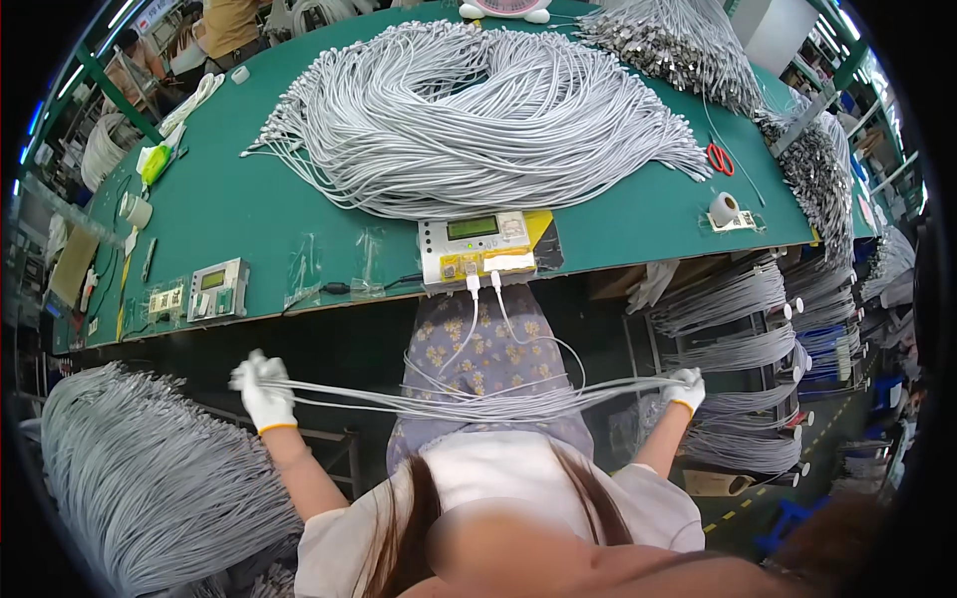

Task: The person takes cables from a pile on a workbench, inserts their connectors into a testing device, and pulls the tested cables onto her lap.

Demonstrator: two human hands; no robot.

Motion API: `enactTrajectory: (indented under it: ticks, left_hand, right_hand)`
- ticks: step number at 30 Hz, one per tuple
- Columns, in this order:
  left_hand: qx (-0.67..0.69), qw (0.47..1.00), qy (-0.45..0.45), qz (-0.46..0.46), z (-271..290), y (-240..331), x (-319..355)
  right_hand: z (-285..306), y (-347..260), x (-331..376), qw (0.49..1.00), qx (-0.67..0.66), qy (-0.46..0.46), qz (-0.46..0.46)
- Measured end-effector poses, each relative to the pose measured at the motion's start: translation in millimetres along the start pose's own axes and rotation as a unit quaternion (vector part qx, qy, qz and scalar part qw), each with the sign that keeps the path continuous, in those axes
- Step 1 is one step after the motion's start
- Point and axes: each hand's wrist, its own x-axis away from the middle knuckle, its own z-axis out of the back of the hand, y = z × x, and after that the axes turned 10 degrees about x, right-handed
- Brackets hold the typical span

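A small bundle of thin grey-white cables [478, 409] stretches across my lap. Its left end is in my gloved left hand [264, 392], whose fingers are closed and slightly smeared by motion. My right hand [685, 390], also in a white glove, is closed around the other end. At the table's front edge stands a grey tester box [473, 239] with a small green display. Two white plugs, a left one [474, 286] and a right one [496, 280], sit in its front side, and their cables hang down toward the bundle.
A big heap of similar cables [478, 130] covers the middle of the green table [214, 189]. Red scissors [720, 159] and a white tape roll [724, 208] lie at the right. A second box [217, 290] is at the left. Cable bundles fill a rack [738, 349] and a pile [150, 478].
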Motion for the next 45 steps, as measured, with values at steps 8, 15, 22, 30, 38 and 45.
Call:
enactTrajectory:
  ticks: [8,15,22,30,38,45]
  left_hand:
    - [-0.218,0.949,-0.057,0.22,-69.6,-34.7,71.0]
    - [-0.225,0.829,-0.303,0.413,-165.2,-192.3,150.6]
    - [-0.496,0.691,-0.371,0.373,-133.1,-167.7,122.7]
    - [-0.541,0.651,-0.415,0.333,-133.8,-165.2,105.7]
    - [-0.379,0.835,-0.242,0.317,-150.8,-214.1,143.5]
    - [-0.452,0.812,-0.256,0.266,-151.4,-206.7,153.3]
  right_hand:
    - [-146.7,-29.7,120.2,0.909,0.298,0.054,0.288]
    - [-269.0,202.4,289.2,0.151,0.533,-0.549,0.625]
    - [-276.1,243.2,336.2,0.557,0.606,-0.481,0.302]
    - [-249.0,276.4,333.4,0.585,0.641,-0.486,0.1]
    - [-265.1,274.9,341.6,0.573,0.691,-0.441,0.002]
    - [-283.5,242.1,334.8,0.4,0.757,-0.514,0.062]
